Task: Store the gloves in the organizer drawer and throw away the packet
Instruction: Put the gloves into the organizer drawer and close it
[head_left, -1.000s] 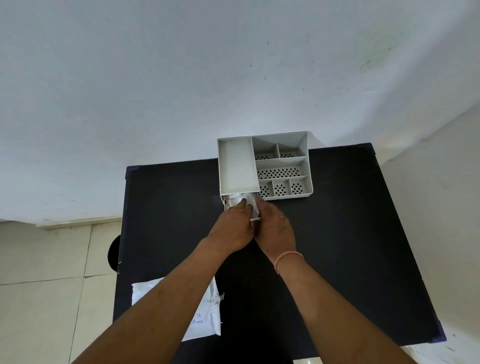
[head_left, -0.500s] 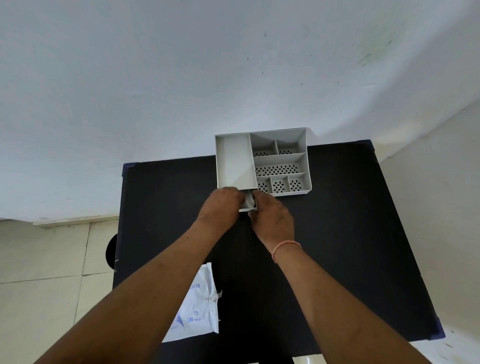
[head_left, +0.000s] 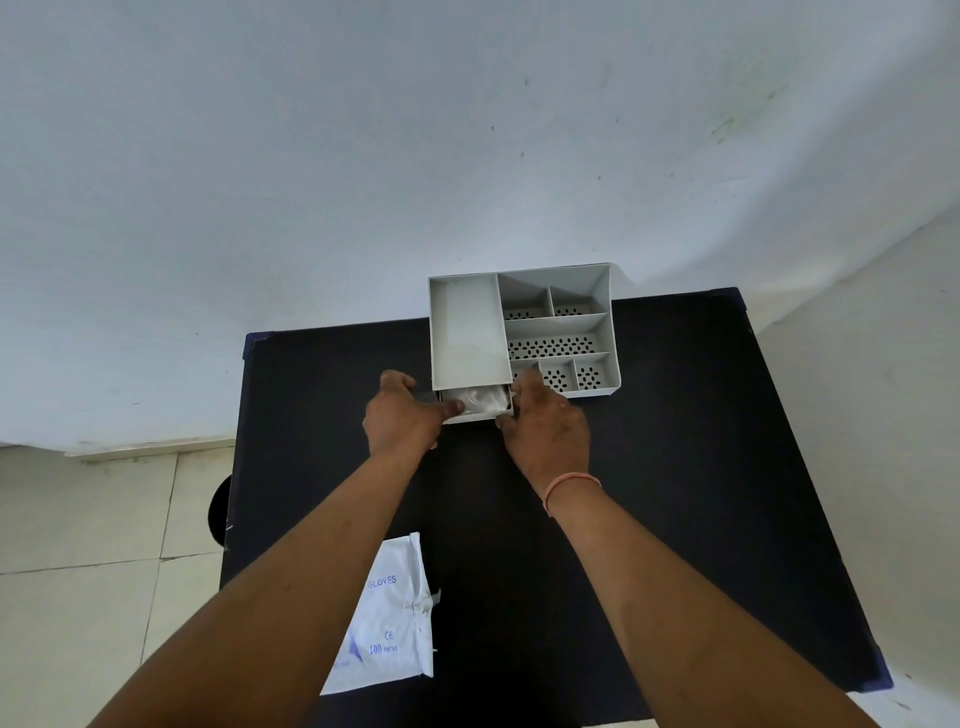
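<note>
A grey organizer (head_left: 467, 332) with several compartments stands at the table's far edge. Its small drawer (head_left: 478, 415) sticks out a little at the front left, and crumpled clear gloves (head_left: 480, 401) lie inside it. My left hand (head_left: 402, 415) grips the drawer's left front corner. My right hand (head_left: 550, 421) holds the drawer's right front corner. The white glove packet (head_left: 387, 629), printed "GLOVES", lies flat near the table's front left, partly under my left forearm.
The black table (head_left: 675, 467) stands against a white wall. A dark round object (head_left: 219, 512) shows on the tiled floor beside the table's left edge. A second wall runs along the right.
Both hands left the middle of the drawer for its two front corners, uncovering the gloves inside. The drawer sits further in than a second ago.
</note>
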